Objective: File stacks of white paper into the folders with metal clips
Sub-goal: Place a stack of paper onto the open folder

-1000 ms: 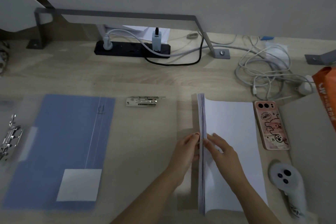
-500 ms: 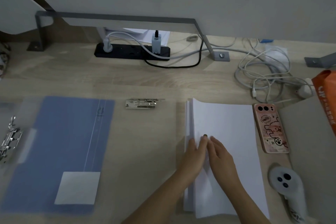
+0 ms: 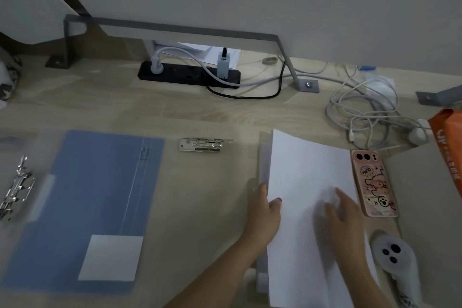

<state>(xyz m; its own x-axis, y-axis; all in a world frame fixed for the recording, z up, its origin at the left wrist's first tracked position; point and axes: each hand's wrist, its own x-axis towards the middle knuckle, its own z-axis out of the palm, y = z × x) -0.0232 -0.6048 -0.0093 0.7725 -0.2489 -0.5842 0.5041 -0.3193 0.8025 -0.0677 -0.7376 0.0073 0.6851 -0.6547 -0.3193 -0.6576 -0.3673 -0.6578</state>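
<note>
A stack of white paper (image 3: 302, 175) lies on the wooden desk, right of centre. My left hand (image 3: 266, 210) grips the stack's left edge, thumb on top. My right hand (image 3: 342, 212) rests flat on the top sheet, fingers spread and blurred. An open blue folder (image 3: 87, 195) with a white label lies at the left. Its metal ring clip (image 3: 16, 187) shows at the far left edge. A loose metal clip (image 3: 201, 144) sits on the desk between folder and paper.
A pink-cased phone (image 3: 373, 182) lies just right of the paper. A white controller (image 3: 396, 260) sits at the lower right, an orange package (image 3: 450, 147) at the right edge. A black power strip (image 3: 190, 75) and tangled white cables (image 3: 365, 112) lie at the back.
The stack, held upright on its edge a second ago, now lies flat. My right hand has slid right across the top sheet; my left hand has moved to the stack's left edge.
</note>
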